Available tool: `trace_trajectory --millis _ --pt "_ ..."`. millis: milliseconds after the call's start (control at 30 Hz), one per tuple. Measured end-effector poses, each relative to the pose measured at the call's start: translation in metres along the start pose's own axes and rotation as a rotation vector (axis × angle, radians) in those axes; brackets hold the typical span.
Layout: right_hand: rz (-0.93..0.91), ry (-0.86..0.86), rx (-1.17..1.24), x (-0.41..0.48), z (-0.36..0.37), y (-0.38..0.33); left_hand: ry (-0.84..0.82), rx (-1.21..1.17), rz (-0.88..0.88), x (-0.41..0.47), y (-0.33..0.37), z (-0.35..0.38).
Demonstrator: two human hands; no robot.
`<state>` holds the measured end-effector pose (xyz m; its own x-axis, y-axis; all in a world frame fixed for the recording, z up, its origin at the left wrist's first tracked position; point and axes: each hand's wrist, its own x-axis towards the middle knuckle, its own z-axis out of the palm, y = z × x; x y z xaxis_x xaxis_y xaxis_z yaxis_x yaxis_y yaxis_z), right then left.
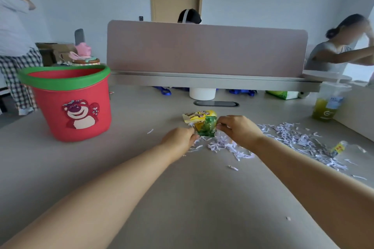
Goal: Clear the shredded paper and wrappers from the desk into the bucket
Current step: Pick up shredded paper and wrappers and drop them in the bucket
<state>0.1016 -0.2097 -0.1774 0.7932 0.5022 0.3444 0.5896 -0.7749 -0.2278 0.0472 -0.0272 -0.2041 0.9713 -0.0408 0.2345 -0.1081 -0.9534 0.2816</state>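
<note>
Near the middle of the desk (182,188), both hands meet over a green wrapper (207,127). The left hand (180,137) has its fingers curled and pinches the wrapper's left edge. The right hand (238,129) pinches the right edge, fingers bent under. A yellow wrapper (199,116) lies touching the green one on its far side. Whether either hand also holds the yellow one, I cannot tell.

Shredded paper (289,137) is spread across the desk from just under the hands toward the right edge, with a few stray strips nearer the front edge. A small clear wrapper with a yellow label (340,147) lies among the shreds near the right edge.

The bucket (70,107), red with a green rim and a bear picture, stands upright by the left edge, well apart from the hands. Its inside is not visible. A plastic cup of green drink (327,105) stands toward the far right corner, and a pink partition (202,50) runs along the far edge.
</note>
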Motion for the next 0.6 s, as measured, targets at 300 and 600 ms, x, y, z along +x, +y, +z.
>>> trace_trajectory --millis 300,600 --pt "-0.078 0.056 0.192 0.023 -0.033 -0.069 0.292 -0.042 -0.053 -0.033 -0.033 -0.078" --pt "-0.207 0.178 0.417 0.089 -0.065 -0.151 0.559 0.010 -0.091 -0.041 -0.088 -0.176"
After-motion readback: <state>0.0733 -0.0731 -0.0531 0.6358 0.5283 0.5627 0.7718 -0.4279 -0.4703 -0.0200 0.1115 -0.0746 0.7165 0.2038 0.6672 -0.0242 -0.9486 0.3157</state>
